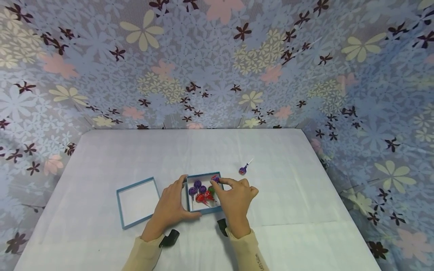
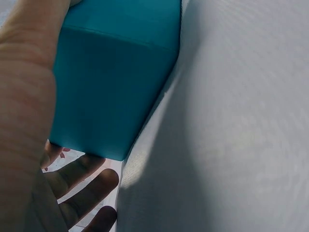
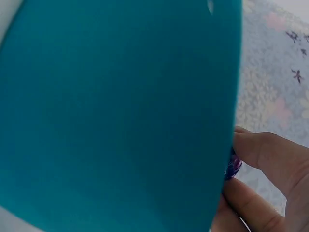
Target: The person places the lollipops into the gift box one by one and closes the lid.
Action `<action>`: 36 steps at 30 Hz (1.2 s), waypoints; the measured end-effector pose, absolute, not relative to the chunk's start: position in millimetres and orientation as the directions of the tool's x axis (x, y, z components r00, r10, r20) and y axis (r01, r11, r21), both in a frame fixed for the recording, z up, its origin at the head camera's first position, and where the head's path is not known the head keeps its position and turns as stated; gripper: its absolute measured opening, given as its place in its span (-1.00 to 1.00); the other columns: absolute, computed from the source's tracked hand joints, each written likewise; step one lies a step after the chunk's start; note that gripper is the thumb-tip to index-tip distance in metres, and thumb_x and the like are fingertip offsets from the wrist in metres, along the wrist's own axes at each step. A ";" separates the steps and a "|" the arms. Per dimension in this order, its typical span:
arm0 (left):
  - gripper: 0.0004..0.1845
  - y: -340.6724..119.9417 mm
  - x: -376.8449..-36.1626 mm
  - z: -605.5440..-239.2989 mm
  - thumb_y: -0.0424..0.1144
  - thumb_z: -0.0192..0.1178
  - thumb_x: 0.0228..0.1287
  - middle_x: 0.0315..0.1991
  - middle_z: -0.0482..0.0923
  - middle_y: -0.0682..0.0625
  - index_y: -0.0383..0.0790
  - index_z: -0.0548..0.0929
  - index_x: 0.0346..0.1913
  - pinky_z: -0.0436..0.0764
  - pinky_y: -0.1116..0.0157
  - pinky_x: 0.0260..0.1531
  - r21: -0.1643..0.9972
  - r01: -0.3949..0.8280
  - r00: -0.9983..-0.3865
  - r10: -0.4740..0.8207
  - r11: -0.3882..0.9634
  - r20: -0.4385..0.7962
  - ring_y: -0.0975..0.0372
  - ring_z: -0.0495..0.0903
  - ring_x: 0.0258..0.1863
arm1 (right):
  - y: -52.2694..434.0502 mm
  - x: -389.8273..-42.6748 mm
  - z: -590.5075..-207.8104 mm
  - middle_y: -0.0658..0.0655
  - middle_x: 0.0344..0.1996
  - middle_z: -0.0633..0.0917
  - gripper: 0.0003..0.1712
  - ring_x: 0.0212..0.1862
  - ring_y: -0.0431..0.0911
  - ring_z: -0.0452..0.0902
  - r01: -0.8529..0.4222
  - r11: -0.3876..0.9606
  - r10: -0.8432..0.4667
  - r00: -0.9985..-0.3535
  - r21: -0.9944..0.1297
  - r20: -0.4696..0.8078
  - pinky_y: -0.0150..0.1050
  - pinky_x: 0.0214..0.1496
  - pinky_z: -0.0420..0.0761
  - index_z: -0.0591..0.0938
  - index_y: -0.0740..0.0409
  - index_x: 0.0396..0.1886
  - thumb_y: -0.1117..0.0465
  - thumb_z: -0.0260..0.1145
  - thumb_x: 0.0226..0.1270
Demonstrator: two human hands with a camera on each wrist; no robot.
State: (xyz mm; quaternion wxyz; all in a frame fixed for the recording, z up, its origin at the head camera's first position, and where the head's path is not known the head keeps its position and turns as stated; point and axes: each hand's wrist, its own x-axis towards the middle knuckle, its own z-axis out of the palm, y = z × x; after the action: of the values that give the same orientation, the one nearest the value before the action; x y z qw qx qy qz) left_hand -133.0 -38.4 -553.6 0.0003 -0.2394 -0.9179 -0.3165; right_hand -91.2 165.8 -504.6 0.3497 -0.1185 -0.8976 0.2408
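A blue-rimmed box (image 1: 207, 211) with a white inside stands at the middle front of the table. Several wrapped lollipops lie in it: purple ones (image 1: 192, 191), red ones (image 1: 200, 198) and a green one (image 1: 211, 189). My left hand (image 1: 171, 204) holds the box by its left side, thumb along the front wall; the left wrist view shows fingers around the teal box wall (image 2: 96, 92). Over the back right corner of the box, my right hand (image 1: 235, 197) pinches a purple-and-red lollipop (image 1: 215, 178) between thumb and index finger; its wrapper (image 3: 233, 165) peeks past the wall in the right wrist view.
Left of the box lies its shallow lid (image 1: 137, 203), white inside up. A single purple lollipop (image 1: 243, 170) with a white stick lies behind and right of the box. White cloth covers the table (image 1: 288, 210), and a flowered curtain (image 1: 210, 75) hangs behind.
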 end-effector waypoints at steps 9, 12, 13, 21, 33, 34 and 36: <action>0.47 -37.7 -132.6 -552.7 0.48 0.53 -0.41 0.39 0.41 -0.21 -0.14 0.07 0.58 0.36 -0.13 0.34 0.585 0.438 -0.884 0.444 0.683 0.144 -0.10 0.42 0.34 | 153.0 -87.8 -511.7 -0.03 -0.86 0.52 -0.64 -0.49 -0.08 0.37 0.053 0.887 0.349 -0.728 -0.459 0.589 0.00 -0.27 0.13 0.87 -0.07 -0.43 -0.18 0.67 -0.14; 0.47 -37.7 -132.6 -552.4 0.48 0.52 -0.40 0.39 0.40 -0.22 -0.15 0.06 0.58 0.37 -0.14 0.34 0.579 0.445 -0.881 0.450 0.684 0.145 -0.11 0.42 0.34 | 151.8 -87.2 -517.6 -0.02 -0.82 0.59 -0.65 -0.49 -0.08 0.37 0.044 0.894 0.338 -0.719 -0.446 0.607 0.01 -0.28 0.14 0.87 -0.04 -0.45 -0.14 0.69 -0.16; 0.47 -37.6 -132.7 -552.6 0.49 0.52 -0.40 0.39 0.41 -0.22 -0.16 0.06 0.58 0.37 -0.13 0.33 0.578 0.447 -0.880 0.450 0.683 0.149 -0.11 0.42 0.34 | 151.8 -87.2 -519.6 -0.01 -0.80 0.62 -0.65 -0.49 -0.08 0.38 0.043 0.898 0.334 -0.714 -0.438 0.615 0.02 -0.28 0.14 0.87 -0.04 -0.45 -0.14 0.69 -0.17; 0.46 -37.9 -130.7 -552.3 0.47 0.52 -0.39 0.39 0.40 -0.23 -0.17 0.07 0.57 0.37 -0.14 0.32 0.585 0.452 -0.880 0.444 0.673 0.169 -0.12 0.43 0.33 | 151.2 -86.2 -527.6 -0.03 -0.75 0.69 -0.68 -0.50 -0.07 0.38 0.078 0.943 0.283 -0.702 -0.324 0.654 0.01 -0.26 0.14 0.87 -0.07 -0.48 -0.12 0.71 -0.20; 0.48 -36.8 -130.1 -552.4 0.48 0.54 -0.44 0.34 0.46 -0.21 -0.19 0.11 0.56 0.41 -0.15 0.28 0.589 0.458 -0.879 0.439 0.666 0.188 -0.11 0.47 0.29 | 143.3 -82.4 -518.3 0.00 -0.69 0.70 -0.68 -0.48 -0.04 0.45 0.194 0.955 0.281 -0.833 -0.223 0.476 0.00 -0.21 0.26 0.87 -0.14 -0.38 -0.20 0.62 -0.06; 0.48 -36.8 -130.0 -552.6 0.48 0.54 -0.44 0.35 0.45 -0.21 -0.19 0.11 0.56 0.41 -0.15 0.28 0.588 0.459 -0.879 0.439 0.666 0.188 -0.10 0.47 0.29 | 142.7 -82.7 -518.3 0.00 -0.69 0.70 -0.69 -0.48 -0.04 0.46 0.198 0.956 0.279 -0.840 -0.216 0.466 -0.01 -0.22 0.26 0.87 -0.14 -0.38 -0.18 0.61 -0.04; 0.48 -37.1 -129.5 -552.9 0.48 0.54 -0.45 0.35 0.45 -0.20 -0.18 0.11 0.56 0.41 -0.15 0.28 0.586 0.457 -0.880 0.438 0.669 0.185 -0.10 0.47 0.29 | 141.3 -82.7 -517.6 0.01 -0.70 0.69 -0.73 -0.49 -0.04 0.46 0.204 0.959 0.273 -0.851 -0.197 0.449 -0.02 -0.24 0.26 0.87 -0.15 -0.40 -0.16 0.60 -0.02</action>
State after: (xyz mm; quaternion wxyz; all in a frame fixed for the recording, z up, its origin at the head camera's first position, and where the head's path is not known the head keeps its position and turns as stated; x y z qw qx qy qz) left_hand -129.5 -37.1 -552.9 0.0142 -0.2449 -0.9134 -0.3248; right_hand -82.7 141.3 -517.6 0.2434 -0.1241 -0.9593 0.0711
